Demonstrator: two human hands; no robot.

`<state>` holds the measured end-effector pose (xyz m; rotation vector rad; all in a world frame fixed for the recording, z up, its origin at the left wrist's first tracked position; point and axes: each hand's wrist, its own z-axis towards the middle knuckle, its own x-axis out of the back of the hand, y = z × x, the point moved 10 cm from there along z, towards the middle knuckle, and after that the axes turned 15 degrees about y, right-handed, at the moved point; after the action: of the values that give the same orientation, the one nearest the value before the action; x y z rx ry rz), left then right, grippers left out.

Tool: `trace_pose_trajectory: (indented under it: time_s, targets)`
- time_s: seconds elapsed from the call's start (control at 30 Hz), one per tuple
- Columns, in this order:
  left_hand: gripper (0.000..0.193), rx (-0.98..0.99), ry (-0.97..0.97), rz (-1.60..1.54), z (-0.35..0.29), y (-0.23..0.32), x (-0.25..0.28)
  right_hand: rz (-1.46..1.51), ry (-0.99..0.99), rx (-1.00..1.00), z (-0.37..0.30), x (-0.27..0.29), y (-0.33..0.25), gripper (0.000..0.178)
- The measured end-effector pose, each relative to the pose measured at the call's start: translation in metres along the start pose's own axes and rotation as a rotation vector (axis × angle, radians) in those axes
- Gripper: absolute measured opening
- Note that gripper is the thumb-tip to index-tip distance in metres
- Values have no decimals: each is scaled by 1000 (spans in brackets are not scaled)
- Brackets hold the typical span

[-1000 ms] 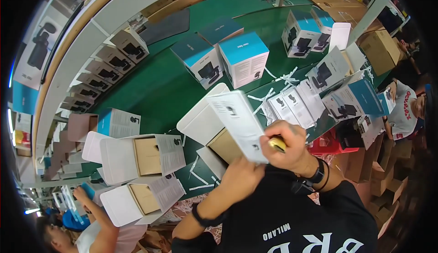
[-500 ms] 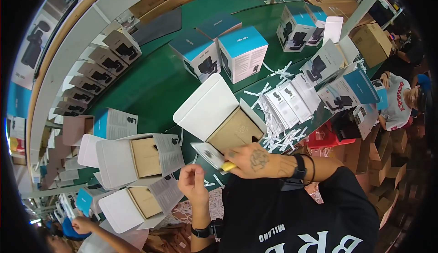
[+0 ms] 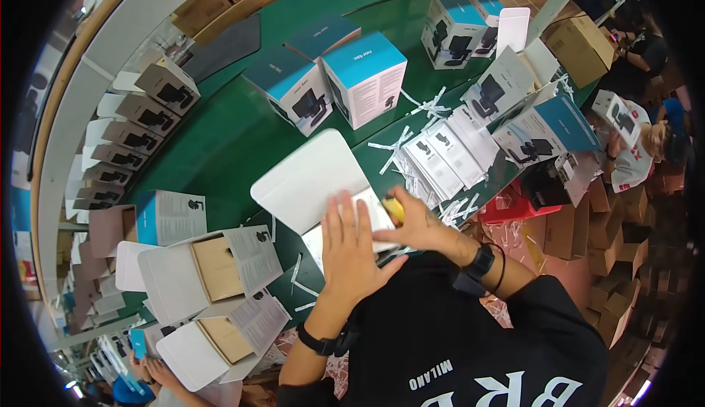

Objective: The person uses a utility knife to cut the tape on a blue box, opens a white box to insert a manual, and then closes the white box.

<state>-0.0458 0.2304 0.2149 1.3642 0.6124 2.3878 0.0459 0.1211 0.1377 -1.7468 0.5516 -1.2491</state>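
The left hand [image 3: 348,251] has its grip open, fingers flat over a white sheet [image 3: 377,214] at the open box [image 3: 314,244]. The right hand's [image 3: 420,225] grip is curled around a yellow tool [image 3: 394,209]. The box sits near on the green desk [image 3: 220,146], white lid [image 3: 310,181] raised far-left.

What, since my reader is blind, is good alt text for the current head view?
A person's left hand is spread over an open white box, while the right hand beside it holds a yellow object. Blue-topped boxes and white booklets rest nearby on a green table.
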Motion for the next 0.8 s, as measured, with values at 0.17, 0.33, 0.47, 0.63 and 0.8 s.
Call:
trace_pose_trajectory:
  time_s: [0.17, 0.33, 0.47, 0.63, 0.8]
  targets:
    - [103, -90, -259, 10, -16, -6, -38, -9, -44, 123, -15, 17, 9, 34]
    - [95, -122, -232, 73, -26, -1, -35, -117, -223, 252, 7, 38, -20, 26]
    - [94, -84, -229, 60, -24, -6, -36, -189, -262, 301, 16, 43, -26, 20]
    - [94, -66, -251, 12, -22, -7, -36, -153, -324, 260, 23, 43, -25, 21]
    - [101, -54, -278, -9, -19, -9, -35, 63, -530, -128, 29, 15, 10, 24]
